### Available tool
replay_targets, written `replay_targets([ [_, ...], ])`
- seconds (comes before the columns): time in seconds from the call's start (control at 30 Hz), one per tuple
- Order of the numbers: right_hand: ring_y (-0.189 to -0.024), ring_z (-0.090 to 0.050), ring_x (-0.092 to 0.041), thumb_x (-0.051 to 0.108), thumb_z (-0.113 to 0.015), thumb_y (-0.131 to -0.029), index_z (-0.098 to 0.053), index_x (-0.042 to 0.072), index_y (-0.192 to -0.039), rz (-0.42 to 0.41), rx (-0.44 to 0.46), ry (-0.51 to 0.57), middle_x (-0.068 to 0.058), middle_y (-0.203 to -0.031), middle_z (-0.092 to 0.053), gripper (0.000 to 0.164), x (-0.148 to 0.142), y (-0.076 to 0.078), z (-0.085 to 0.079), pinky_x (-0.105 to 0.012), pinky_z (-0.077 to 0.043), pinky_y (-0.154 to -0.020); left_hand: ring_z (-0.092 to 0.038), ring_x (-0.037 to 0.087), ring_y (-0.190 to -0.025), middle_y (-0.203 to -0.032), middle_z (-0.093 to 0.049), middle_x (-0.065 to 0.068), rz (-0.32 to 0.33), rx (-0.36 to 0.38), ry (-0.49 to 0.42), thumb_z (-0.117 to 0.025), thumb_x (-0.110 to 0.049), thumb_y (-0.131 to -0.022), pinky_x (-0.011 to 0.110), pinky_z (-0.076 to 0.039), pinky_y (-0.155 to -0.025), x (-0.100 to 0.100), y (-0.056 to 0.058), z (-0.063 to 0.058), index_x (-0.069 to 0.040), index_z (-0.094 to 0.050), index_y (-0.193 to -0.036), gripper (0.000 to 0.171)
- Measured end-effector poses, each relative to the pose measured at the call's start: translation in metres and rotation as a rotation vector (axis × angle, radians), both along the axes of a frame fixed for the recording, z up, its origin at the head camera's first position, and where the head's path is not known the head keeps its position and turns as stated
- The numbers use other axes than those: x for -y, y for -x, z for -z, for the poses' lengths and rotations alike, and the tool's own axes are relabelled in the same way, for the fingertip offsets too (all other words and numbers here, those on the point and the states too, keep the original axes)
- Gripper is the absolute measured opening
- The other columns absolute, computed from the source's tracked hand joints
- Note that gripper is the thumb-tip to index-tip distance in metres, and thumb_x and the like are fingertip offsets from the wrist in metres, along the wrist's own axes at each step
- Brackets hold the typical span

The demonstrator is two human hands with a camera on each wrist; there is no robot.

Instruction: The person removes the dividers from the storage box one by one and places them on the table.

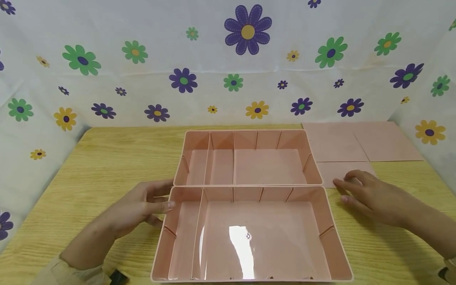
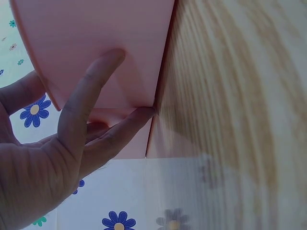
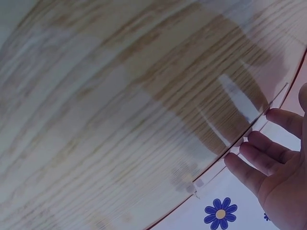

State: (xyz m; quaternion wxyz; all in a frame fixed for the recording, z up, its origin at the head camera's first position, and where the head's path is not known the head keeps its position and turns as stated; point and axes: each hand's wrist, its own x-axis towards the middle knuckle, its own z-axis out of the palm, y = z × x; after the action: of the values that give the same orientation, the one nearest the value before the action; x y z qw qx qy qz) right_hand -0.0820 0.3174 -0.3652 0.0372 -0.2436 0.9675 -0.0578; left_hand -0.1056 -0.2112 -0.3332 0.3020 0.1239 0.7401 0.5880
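Two pink plastic trays stand front to back on the table: the rear tray [image 1: 265,166] and the larger-looking front tray [image 1: 285,233]. Both have thin upright dividers towards their left sides. My left hand [image 1: 147,204] is at the left side of the trays, where they meet. The left wrist view has its thumb against the pink outer wall [image 2: 96,28], other fingers extended along it. To the right, my right hand [image 1: 372,198] touches the nearest pink flat sheet [image 1: 327,172] with extended fingertips [image 3: 235,160]. Nothing is gripped by either hand.
Two more pink flat sheets, one behind the trays' right side [image 1: 335,140] and another farther right [image 1: 388,140], lie at the back right. A white flower-print cloth [image 1: 206,51] walls the back and sides of the wooden table [image 1: 124,158].
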Motion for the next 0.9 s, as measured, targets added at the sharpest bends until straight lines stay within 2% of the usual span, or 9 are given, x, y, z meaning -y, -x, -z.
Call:
replay_targets([
  [0.53,-0.097,-0.052,-0.022,0.037,-0.043,-0.097,-0.049,0.018,-0.132,-0.01,-0.049,0.019,-0.008,-0.116,-0.048,0.04,0.001,0.002,0.001,-0.043,-0.053,-0.071,-0.044,0.035,-0.119,-0.146,-0.024,0.024,-0.007,0.006,0.013,-0.059,-0.017,-0.089,0.047,-0.055,-0.069,0.001,-0.003,0.002,0.007,-0.019,-0.142,0.071],
  [0.63,-0.09,-0.053,-0.023,0.031,-0.051,-0.094,-0.05,0.017,-0.13,-0.05,-0.143,0.036,-0.011,-0.114,-0.049,0.038,0.003,0.006,-0.008,-0.042,-0.054,-0.065,-0.046,0.035,-0.117,-0.145,-0.027,0.024,0.008,0.01,-0.005,-0.058,-0.016,-0.089,0.048,-0.055,-0.069,0.001,-0.002,0.002,0.005,-0.02,-0.142,0.068],
  [0.77,-0.086,-0.053,-0.025,0.018,-0.067,-0.081,-0.056,0.014,-0.124,-0.143,-0.357,0.106,-0.012,-0.107,-0.053,0.044,0.014,0.02,-0.035,-0.043,-0.054,-0.06,-0.048,0.035,-0.115,-0.143,-0.031,0.024,0.016,0.001,-0.016,-0.057,-0.016,-0.09,0.049,-0.055,-0.069,0.001,0.0,0.002,0.004,-0.022,-0.142,0.066],
  [0.8,-0.086,-0.053,-0.025,0.018,-0.067,-0.08,-0.057,0.014,-0.122,-0.171,-0.406,0.13,-0.012,-0.106,-0.055,0.044,0.018,0.025,-0.043,-0.043,-0.053,-0.059,-0.048,0.035,-0.115,-0.144,-0.031,0.023,0.011,-0.002,-0.013,-0.058,-0.016,-0.09,0.048,-0.055,-0.069,0.001,0.0,0.002,0.004,-0.022,-0.142,0.066],
  [0.9,-0.084,-0.054,-0.024,0.025,-0.06,-0.086,-0.06,0.013,-0.119,-0.262,-0.503,0.184,-0.01,-0.102,-0.058,0.035,0.038,0.036,-0.067,-0.042,-0.054,-0.058,-0.046,0.035,-0.117,-0.146,-0.026,0.025,-0.001,-0.007,-0.013,-0.058,-0.016,-0.089,0.047,-0.055,-0.069,0.001,-0.001,0.001,0.006,-0.02,-0.142,0.069],
])
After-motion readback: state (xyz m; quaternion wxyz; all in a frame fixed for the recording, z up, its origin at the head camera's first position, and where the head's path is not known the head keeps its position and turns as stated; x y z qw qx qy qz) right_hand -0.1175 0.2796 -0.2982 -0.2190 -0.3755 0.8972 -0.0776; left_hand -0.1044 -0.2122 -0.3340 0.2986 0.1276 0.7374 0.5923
